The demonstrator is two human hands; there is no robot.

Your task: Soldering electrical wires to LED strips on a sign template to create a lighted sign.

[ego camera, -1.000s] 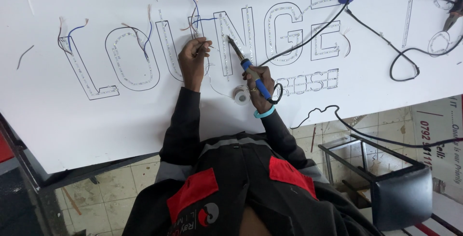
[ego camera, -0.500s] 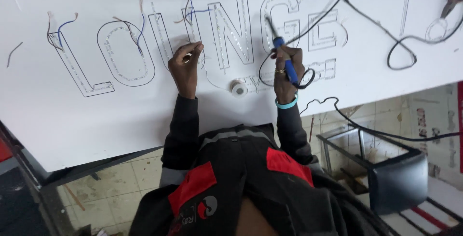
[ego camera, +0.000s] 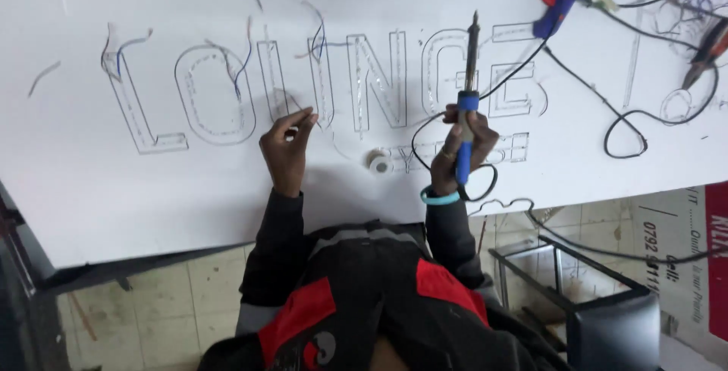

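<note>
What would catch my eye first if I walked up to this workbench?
Probably the big outlined letters across the white board, with thin wires sticking up from them. Then the right hand at the board's near edge, holding a blue-handled soldering iron tip-up, while the left hand pinches a fine wire.

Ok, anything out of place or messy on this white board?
Mostly untidy wiring: loose wire ends stick up from the cut-out letters, and a black cable loops across the board. The right hand holds a soldering iron tip-up, off the work.
</note>
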